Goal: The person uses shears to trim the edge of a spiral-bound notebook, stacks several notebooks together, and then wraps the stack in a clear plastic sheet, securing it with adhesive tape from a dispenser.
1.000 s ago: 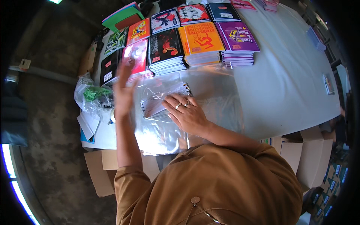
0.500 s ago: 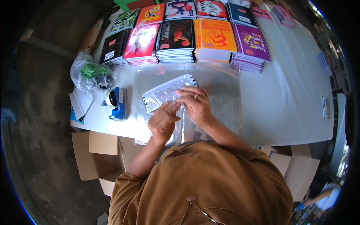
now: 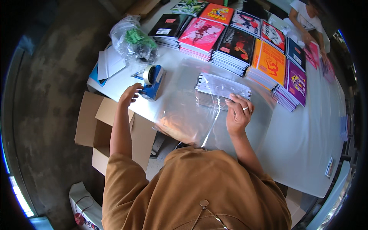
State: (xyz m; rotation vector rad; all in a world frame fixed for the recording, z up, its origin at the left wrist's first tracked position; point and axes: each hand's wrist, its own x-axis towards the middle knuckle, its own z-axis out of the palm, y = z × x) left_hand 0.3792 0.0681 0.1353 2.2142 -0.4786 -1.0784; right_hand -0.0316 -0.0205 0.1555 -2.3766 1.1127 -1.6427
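Observation:
A small bundle of white sheets with black binding at its ends (image 3: pixel 221 86) lies wrapped in clear plastic in the middle of the table. At its near right edge my right hand (image 3: pixel 239 115), a ring on one finger, has its fingers bent together on the plastic wrap. My left hand (image 3: pixel 130 95) is stretched out to the left, fingers apart, at the near side of a blue tape dispenser (image 3: pixel 155 87). A pale roll of tape (image 3: pixel 148 74) sits in the dispenser. Under the bundle, clear plastic sheets (image 3: pixel 180 111) spread to the table's near edge.
Stacks of colourful spiral notebooks (image 3: pixel 234 50) stand in rows behind the bundle. A clear bag with green contents (image 3: pixel 134 38) and white papers (image 3: pixel 111 63) lie at left. Below the table edge is an open cardboard box (image 3: pixel 86 119). Another person (image 3: pixel 306 19) handles pink notebooks at far right.
My left hand has left the wrapped bundle and moved left to the tape dispenser. My right hand stays at the bundle. The view has turned, bringing another person into sight.

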